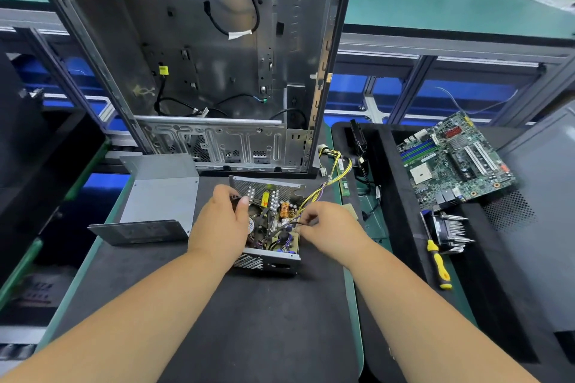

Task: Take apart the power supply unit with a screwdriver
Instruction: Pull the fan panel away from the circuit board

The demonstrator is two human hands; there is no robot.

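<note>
The power supply unit (270, 260) sits open on the black mat, its circuit board, coil and fan exposed. Its grey metal cover (161, 196) lies off to the left. My left hand (222, 222) grips the black fan on the unit's left side, thumb on top. My right hand (331, 227) pinches wires at the board's right edge. A bundle of yellow and black cables (336, 171) runs from the unit toward the back right. The yellow-and-black screwdriver (438, 264) lies on the right mat, apart from both hands.
An empty computer case (199, 71) stands upright behind the unit. On the right mat lie a green motherboard (457, 158) and a heatsink with fan (451, 230). A grey panel (547, 211) occupies the far right. Blue bins sit below the benches.
</note>
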